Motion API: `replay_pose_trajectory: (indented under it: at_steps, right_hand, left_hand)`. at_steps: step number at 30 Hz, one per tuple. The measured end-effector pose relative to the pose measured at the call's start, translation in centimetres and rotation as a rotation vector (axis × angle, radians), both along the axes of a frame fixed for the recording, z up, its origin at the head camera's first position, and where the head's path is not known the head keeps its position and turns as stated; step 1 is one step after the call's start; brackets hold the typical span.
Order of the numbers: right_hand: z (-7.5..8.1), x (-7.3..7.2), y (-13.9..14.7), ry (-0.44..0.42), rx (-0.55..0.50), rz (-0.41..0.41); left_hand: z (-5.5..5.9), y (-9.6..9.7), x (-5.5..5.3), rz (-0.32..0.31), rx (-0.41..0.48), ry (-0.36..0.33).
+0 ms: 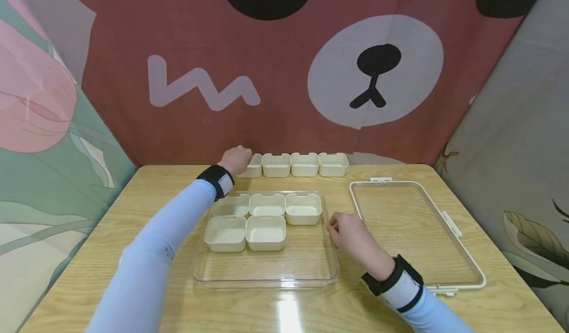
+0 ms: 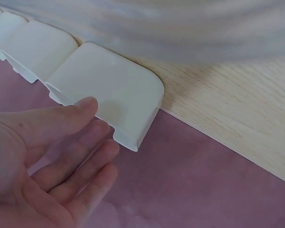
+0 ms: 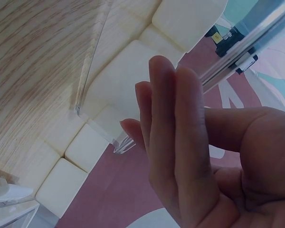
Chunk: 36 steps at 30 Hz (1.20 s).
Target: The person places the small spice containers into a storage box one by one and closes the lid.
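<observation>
Currently, at the left end of the far row, I have the left hand [image 1: 237, 160] by a cream, rounded rectangular plastic bin [image 2: 109, 85], its fingers loosely curved and the thumb just apart from them; whether they touch the rim, I cannot tell. That bin looks light, fairly stiff and slightly slippery, with thin walls that might flex if squeezed, so I would favour a gentle pinch on its free left wall. Nearer, a clear, shallow rectangular plastic tray [image 1: 306, 269] bears five matching bins [image 1: 266, 241]; three further bins [image 1: 304, 166] continue the far row rightward. Just right of the tray, the right hand [image 1: 353, 236] has its fingers pressed together, gripping nothing I can see. Furthest right lies a clear, white-rimmed rectangular lid [image 1: 418, 229].
</observation>
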State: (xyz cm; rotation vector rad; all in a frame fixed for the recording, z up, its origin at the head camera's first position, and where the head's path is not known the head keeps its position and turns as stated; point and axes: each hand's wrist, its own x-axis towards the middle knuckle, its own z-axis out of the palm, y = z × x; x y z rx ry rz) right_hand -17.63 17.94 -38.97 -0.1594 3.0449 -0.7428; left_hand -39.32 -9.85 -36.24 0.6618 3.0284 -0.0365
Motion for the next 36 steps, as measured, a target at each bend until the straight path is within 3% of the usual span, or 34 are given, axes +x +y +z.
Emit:
replay_pose_trajectory:
  at_steps: [13, 21, 36]
  right_hand:
    - [-0.11, 0.03, 0.04, 0.024, 0.013, 0.007]
    - [-0.22, -0.13, 0.03, 0.037, 0.016, 0.011]
    - [-0.21, -0.02, -0.02, 0.034, 0.022, 0.01]
  left_hand:
    - [-0.05, 0.35, -0.08, 0.015, -0.043, -0.02]
    - [-0.18, -0.02, -0.15, 0.011, -0.023, -0.001]
    - [0.54, -0.01, -0.05, 0.007, -0.044, -0.044]
